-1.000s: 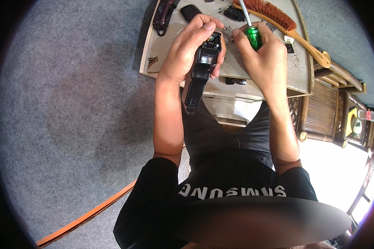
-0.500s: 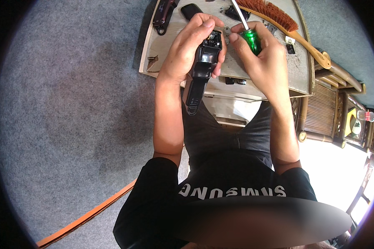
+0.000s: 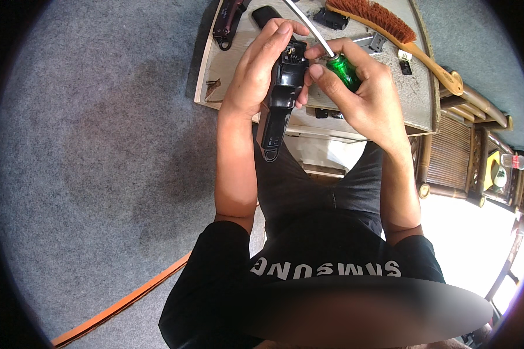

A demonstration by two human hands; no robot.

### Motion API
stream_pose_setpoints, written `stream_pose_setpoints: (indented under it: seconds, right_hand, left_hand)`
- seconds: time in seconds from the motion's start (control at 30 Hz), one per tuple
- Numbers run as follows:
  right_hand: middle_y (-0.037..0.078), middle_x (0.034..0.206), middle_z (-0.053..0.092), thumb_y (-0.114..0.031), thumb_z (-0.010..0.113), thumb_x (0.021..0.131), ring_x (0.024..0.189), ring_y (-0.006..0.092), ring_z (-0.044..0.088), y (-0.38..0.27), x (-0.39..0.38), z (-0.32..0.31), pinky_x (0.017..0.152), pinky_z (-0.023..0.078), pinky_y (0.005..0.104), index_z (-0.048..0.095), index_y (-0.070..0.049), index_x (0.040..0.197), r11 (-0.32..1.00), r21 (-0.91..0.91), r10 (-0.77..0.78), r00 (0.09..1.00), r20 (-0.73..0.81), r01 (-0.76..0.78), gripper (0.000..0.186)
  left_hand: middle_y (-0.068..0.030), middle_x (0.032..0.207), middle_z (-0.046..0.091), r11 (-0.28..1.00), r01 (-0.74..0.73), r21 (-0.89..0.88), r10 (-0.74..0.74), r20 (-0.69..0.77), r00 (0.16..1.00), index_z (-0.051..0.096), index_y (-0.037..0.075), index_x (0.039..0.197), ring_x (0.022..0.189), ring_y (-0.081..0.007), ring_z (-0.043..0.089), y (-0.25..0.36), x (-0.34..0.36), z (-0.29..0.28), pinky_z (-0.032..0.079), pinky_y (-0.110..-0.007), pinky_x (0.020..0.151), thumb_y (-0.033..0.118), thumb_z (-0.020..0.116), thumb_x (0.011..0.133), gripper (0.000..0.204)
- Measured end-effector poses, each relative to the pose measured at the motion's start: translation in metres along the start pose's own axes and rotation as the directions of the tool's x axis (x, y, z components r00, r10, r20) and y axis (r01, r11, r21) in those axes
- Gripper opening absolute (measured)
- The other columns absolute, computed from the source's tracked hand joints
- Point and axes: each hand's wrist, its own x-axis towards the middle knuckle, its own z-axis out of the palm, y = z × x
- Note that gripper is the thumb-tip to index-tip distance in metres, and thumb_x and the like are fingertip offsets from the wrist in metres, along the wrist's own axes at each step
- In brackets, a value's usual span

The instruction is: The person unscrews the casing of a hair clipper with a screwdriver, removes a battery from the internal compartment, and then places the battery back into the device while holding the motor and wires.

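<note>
My left hand (image 3: 256, 75) is wrapped round a black hair clipper (image 3: 282, 96), held upright over the table's near edge. The clipper's top end is open, baring its inner parts, and a hanging loop sits at its lower end. In my right hand (image 3: 370, 96) is a screwdriver with a clear green handle (image 3: 343, 72) and a long metal shaft (image 3: 308, 26). Its shaft points up and to the left, away from me, past the clipper's top. My right index finger and thumb are close beside the clipper's open end; whether they touch it I cannot tell.
A wooden table (image 3: 410, 110) carries a dark maroon clipper (image 3: 232, 20), a black oval piece (image 3: 266, 15), a black clipper part (image 3: 332, 18), and a grey metal piece (image 3: 377, 42). A red-bristled brush (image 3: 384, 17) lies at the right. Beyond it stands a bamboo chair (image 3: 448, 151).
My right hand has moved left and a little nearer to me, toward the clipper. The screwdriver's shaft has tilted further left. My left hand and the clipper have barely shifted.
</note>
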Motion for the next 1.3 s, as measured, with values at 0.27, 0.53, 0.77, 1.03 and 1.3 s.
stream_pose_setpoints:
  seconds: [0.27, 0.53, 0.77, 1.03, 1.3]
  right_hand:
    - [0.014, 0.089, 0.079, -0.014, 0.075, 0.096, 0.085, 0.0205, 0.080, 0.001, 0.000, 0.001, 0.074, 0.058, 0.0332, 0.074, -0.003, 0.115, 0.999, 0.046, -0.020, 0.999, -0.033, 0.021, 0.022]
    - [0.014, 0.088, 0.079, -0.014, 0.074, 0.096, 0.086, 0.0237, 0.081, -0.001, 0.001, 0.001, 0.074, 0.059, 0.0345, 0.074, -0.004, 0.114, 1.000, -0.010, 0.021, 1.000, -0.015, -0.021, 0.021]
    - [0.014, 0.084, 0.078, -0.016, 0.074, 0.096, 0.081, 0.0248, 0.081, 0.000, 0.001, 0.002, 0.071, 0.058, 0.0344, 0.073, -0.004, 0.114, 0.999, -0.036, -0.018, 0.999, -0.035, 0.017, 0.021]
    - [0.011, 0.069, 0.068, -0.043, 0.086, 0.091, 0.063, 0.0225, 0.071, -0.006, 0.002, -0.005, 0.062, 0.053, 0.0376, 0.070, -0.004, 0.098, 0.983, -0.156, 0.105, 0.994, 0.042, -0.097, 0.042]
    - [0.025, 0.112, 0.072, -0.053, 0.094, 0.074, 0.095, 0.0427, 0.075, -0.001, 0.002, -0.003, 0.075, 0.059, 0.0489, 0.061, 0.001, 0.119, 0.932, -0.330, -0.141, 0.989, 0.040, 0.146, 0.077]
  left_hand:
    - [-0.0089, 0.079, 0.068, 1.000, -0.007, -0.002, 0.007, 0.004, 1.000, 0.056, 0.003, 0.126, 0.049, -0.0153, 0.065, -0.001, 0.001, 0.002, 0.054, -0.027, 0.041, 0.050, 0.044, 0.113, 0.050]
    - [-0.0093, 0.073, 0.067, 1.000, 0.013, -0.006, -0.012, 0.041, 0.999, 0.056, 0.011, 0.126, 0.052, -0.0165, 0.067, 0.000, 0.001, -0.003, 0.053, -0.029, 0.046, 0.048, 0.043, 0.114, 0.040]
    - [-0.0092, 0.073, 0.067, 1.000, 0.024, -0.006, -0.023, 0.027, 0.999, 0.056, 0.012, 0.126, 0.052, -0.0163, 0.066, 0.003, 0.000, 0.000, 0.053, -0.028, 0.046, 0.047, 0.044, 0.114, 0.040]
    - [-0.0102, 0.081, 0.068, 0.993, -0.016, -0.119, -0.002, -0.151, 0.989, 0.060, 0.005, 0.121, 0.051, -0.0177, 0.062, 0.008, 0.019, 0.000, 0.054, -0.030, 0.047, 0.046, 0.043, 0.114, 0.045]
    - [-0.0124, 0.082, 0.070, 0.998, -0.062, 0.014, 0.063, -0.236, 0.970, 0.062, 0.006, 0.112, 0.063, -0.0263, 0.070, 0.013, 0.074, -0.012, 0.060, -0.040, 0.057, 0.047, 0.040, 0.115, 0.046]
